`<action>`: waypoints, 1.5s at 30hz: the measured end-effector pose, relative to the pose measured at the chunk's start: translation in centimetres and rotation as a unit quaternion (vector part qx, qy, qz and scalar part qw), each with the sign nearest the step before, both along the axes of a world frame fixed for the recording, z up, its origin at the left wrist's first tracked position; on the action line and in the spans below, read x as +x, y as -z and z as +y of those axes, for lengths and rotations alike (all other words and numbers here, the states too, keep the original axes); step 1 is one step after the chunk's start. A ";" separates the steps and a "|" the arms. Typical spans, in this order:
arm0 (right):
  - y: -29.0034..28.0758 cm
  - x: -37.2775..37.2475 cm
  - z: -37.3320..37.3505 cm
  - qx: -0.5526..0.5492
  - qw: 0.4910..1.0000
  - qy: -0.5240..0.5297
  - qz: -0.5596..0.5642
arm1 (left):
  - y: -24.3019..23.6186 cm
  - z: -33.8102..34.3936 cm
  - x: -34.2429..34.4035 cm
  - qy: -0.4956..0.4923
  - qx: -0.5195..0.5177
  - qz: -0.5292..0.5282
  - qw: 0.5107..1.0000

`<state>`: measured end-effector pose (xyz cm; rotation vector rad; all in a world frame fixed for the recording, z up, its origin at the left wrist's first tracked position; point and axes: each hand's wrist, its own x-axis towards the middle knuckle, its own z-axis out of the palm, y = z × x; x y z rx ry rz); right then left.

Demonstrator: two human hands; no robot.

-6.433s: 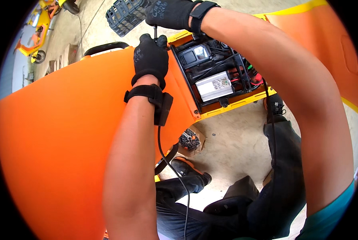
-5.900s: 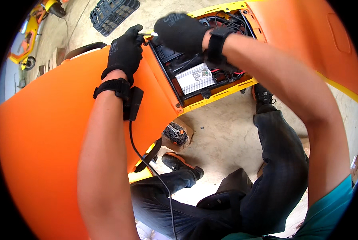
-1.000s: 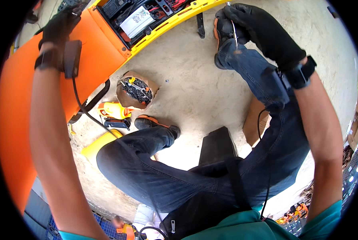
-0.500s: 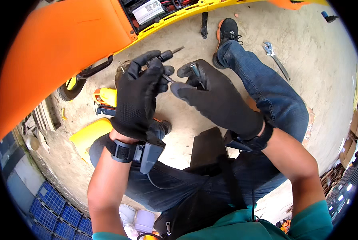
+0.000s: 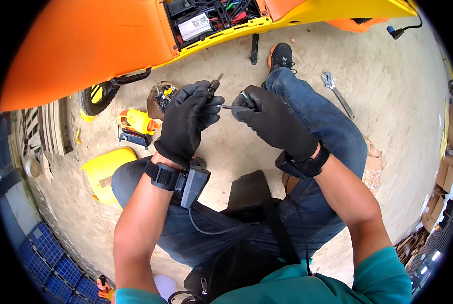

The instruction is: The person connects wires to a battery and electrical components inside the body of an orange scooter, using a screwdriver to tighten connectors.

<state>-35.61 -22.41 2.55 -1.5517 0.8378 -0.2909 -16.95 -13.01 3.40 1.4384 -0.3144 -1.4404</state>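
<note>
I have pale concrete floor (image 5: 398, 111) across most of the frame, its widest stretch running down the right, beyond the bent right leg (image 5: 333, 126). The orange body panel (image 5: 90, 45) fills the upper left, and its curved lower edge is well above the hands, so I read clearance there. Along the top centre, a yellow rail (image 5: 216, 38) edges an opening packed with wiring and a silver box (image 5: 194, 27). A yellow panel (image 5: 105, 167) lies left of the left knee, and a wheel (image 5: 99, 101) shows under the orange edge. Mid-frame, I see both gloved hands raised over the floor, near each other with a narrow gap between. The left hand (image 5: 183, 121) is closed around a dark-handled tool (image 5: 214, 86) whose tip points up and right; the right hand (image 5: 277, 121) is curled round a short tube (image 5: 247, 98). An adjustable wrench (image 5: 339, 96) lies slanted on the floor at right of centre, well apart from the hands. Smallest for me is a thin rod (image 5: 226, 107) bridging the gap to the right fingertips; I can't tell where its left end sits.
</note>
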 end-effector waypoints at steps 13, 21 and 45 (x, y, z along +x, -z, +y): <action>-8.2 -12.1 -0.7 0.012 0.991 0.133 -0.030 | -6.4 5.4 -3.6 0.167 -0.043 0.181 0.968; -19.2 -24.1 3.1 -0.090 0.957 0.205 0.186 | -6.9 11.7 -9.1 0.460 -0.105 -0.210 0.856; -13.3 -33.4 31.3 0.199 0.930 0.006 0.309 | -3.7 14.3 -18.6 0.729 -0.326 -0.097 0.594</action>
